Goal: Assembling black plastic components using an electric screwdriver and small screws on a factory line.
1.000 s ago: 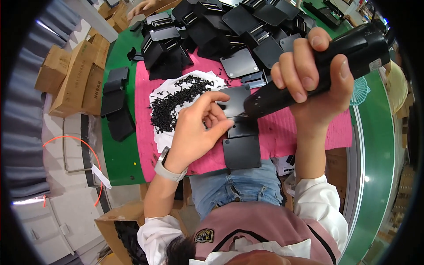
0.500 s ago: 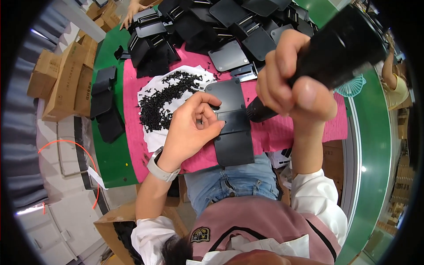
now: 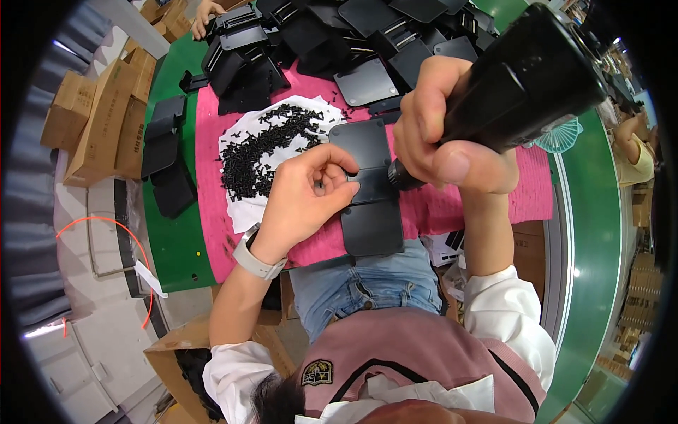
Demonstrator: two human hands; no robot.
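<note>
My right hand (image 3: 452,138) wraps round a thick black power screwdriver (image 3: 526,78). Its narrow ribbed end meets the right edge of a black folding panel (image 3: 373,230), at the middle section. My left hand (image 3: 300,198) is closed at that panel's opposite edge, with thumb and curled fingers against the middle section; whether a small part is also pinched there is hidden. Two wider flat sections lie above and below the middle. To the left, many small black screws (image 3: 247,166) are spread over a white cloth (image 3: 321,112).
A pink mat (image 3: 212,134) covers part of the green table (image 3: 176,265). Black panels (image 3: 367,85) are heaped at the far side, with another person's hand (image 3: 205,15) by them. More black panels (image 3: 169,159) lie left. Cardboard boxes (image 3: 106,124) stand beyond the table.
The screwdriver in my right hand has moved left, and its narrow end now meets the panel's right edge. My left hand stays at the panel. The whole view has shifted slightly.
</note>
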